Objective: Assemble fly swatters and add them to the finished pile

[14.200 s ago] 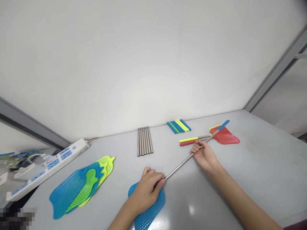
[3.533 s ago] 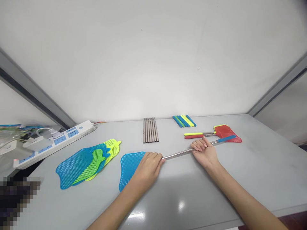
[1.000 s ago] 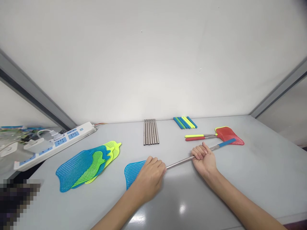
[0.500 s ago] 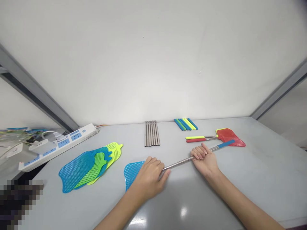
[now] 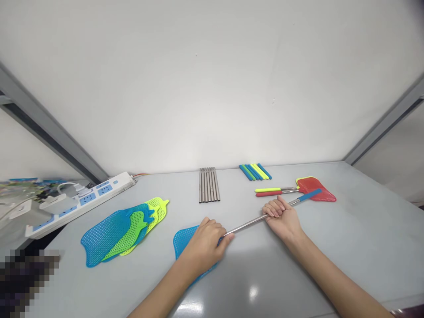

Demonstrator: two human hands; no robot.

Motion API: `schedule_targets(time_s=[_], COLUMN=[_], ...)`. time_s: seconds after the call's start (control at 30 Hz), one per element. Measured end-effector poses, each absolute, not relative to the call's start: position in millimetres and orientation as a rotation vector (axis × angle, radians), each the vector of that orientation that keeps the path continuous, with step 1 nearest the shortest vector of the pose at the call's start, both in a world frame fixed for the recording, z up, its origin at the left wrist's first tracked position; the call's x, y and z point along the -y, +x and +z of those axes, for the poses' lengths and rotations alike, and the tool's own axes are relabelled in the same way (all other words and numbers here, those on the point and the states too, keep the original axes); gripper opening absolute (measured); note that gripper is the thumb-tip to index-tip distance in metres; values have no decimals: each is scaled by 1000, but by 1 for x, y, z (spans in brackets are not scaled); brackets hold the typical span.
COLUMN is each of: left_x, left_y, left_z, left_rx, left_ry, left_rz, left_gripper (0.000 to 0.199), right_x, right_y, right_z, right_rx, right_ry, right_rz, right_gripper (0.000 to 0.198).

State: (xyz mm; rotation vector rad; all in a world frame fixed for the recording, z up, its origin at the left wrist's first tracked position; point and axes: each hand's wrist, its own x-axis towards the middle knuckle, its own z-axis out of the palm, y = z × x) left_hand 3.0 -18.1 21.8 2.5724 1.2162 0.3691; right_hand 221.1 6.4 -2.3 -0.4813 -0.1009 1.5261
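Pale, matte wall [image 5: 212,97] is rising behind a smooth grey table [image 5: 361,229], whose surface is throwing back a lamp's glare near you. You are holding one blue swatter [image 5: 247,224] between both hands. Its long axis is running obliquely, from the mesh head at near left up to the handle at far right. Your left hand [image 5: 207,243] is closing over the neck end, fingers curling down and thumb lying along the near side; the joint itself is hiding under your palm. Your right hand [image 5: 281,218] is wrapping its fingers around the rod just short of the blue grip [image 5: 309,194], so it is the nearer hand to that end. Bare rod is showing between your fists.

Materials: the rod is shining as slim metal; the blue head [image 5: 183,238] is showing thin perforated plastic with rounded corners. Beyond the right hand, two swatters, one with a red head [image 5: 318,190], are lying together; the blue grip is crossing over the red in view, contact unclear. Metal tubes [image 5: 209,185] and coloured grips [image 5: 255,172] are lying in rows near the wall. Overlapping mesh heads [image 5: 102,234] are lying left, beside a white power strip [image 5: 79,205].
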Motion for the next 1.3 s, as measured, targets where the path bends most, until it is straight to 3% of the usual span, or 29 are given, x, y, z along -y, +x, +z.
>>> schedule_targets(time_s=[1.3], left_x=[19], left_y=[4], left_z=[23], left_rx=[-1155], left_ry=[2590], left_rz=[342], left_gripper=[39], right_x=[-10], right_y=[229], right_z=[0], right_rx=[100], right_ry=[-450], right_rz=[1575], right_gripper=[38])
